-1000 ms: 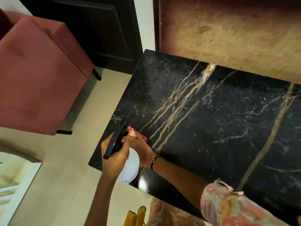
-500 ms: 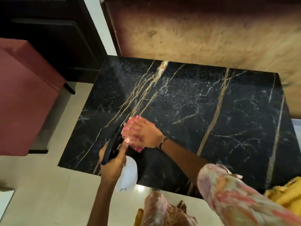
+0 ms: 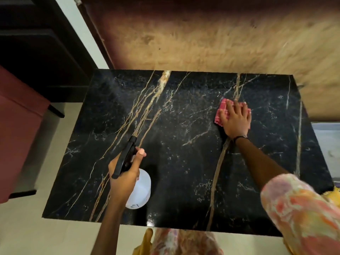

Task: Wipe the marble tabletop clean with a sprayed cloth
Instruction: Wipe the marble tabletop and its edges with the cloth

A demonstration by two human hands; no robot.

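Wiping far-right of tabletop [image 3: 184, 181]

My right hand [image 3: 236, 119] lies flat, fingers straight, pressing cloth [image 3: 221, 112] at far right; unwiped marble stretches left & near. Left hand [image 3: 125, 173] grips spray bottle [image 3: 138, 190] near-left, clear of the sweep.

My right hand [image 3: 236, 120] has left the spray bottle and swept the pink checked cloth [image 3: 223, 112] across the black gold-veined marble tabletop [image 3: 184, 181] to its far right part, where it now presses the cloth flat with fingers spread. My view has swung right, so the whole tabletop shows and the red upholstered chair [image 3: 16, 135] sits at the left edge.
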